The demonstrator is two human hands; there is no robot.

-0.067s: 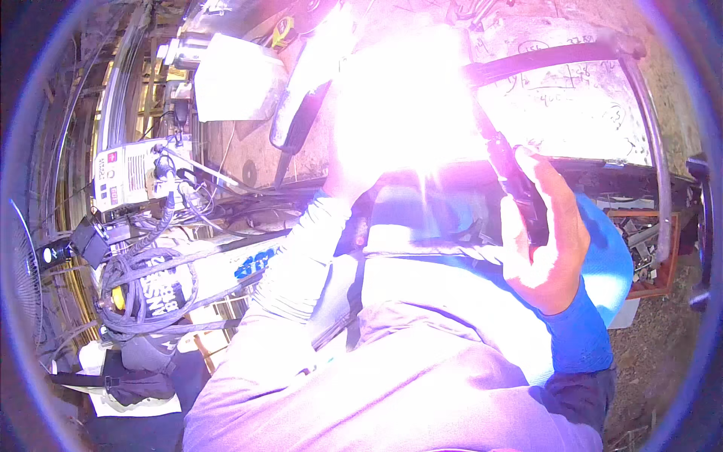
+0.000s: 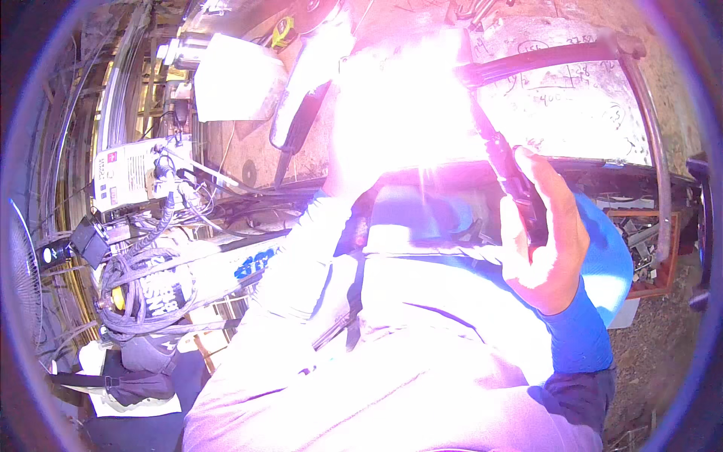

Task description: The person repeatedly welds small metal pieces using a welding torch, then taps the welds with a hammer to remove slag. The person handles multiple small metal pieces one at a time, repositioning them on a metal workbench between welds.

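Observation:
A blinding white glare covers the middle of the bench. My right hand (image 2: 553, 233), in a blue sleeve, is closed around the dark handle of a welding torch (image 2: 520, 181), whose front end points up-left into the glare. My left hand (image 2: 350, 179) reaches into the left side of the same light; only its wrist edge shows, and its fingers and anything in them are washed out. Beyond the torch lies a pale metal plate (image 2: 557, 113) with handwritten marks. A dark metal bar (image 2: 550, 62) crosses over it. The spot being welded is hidden by the glare.
Left of the glare lie a long tool with a dark handle (image 2: 297, 124), a white sheet-like piece (image 2: 239, 79) and a tape measure (image 2: 282, 32). A labelled machine (image 2: 124, 175) and coiled cables (image 2: 113, 316) stand at left. At right is a crate of metal pieces (image 2: 646, 248).
The glare has shrunk a little, so more of the torch and the bar's left end shows. Neither hand has visibly moved.

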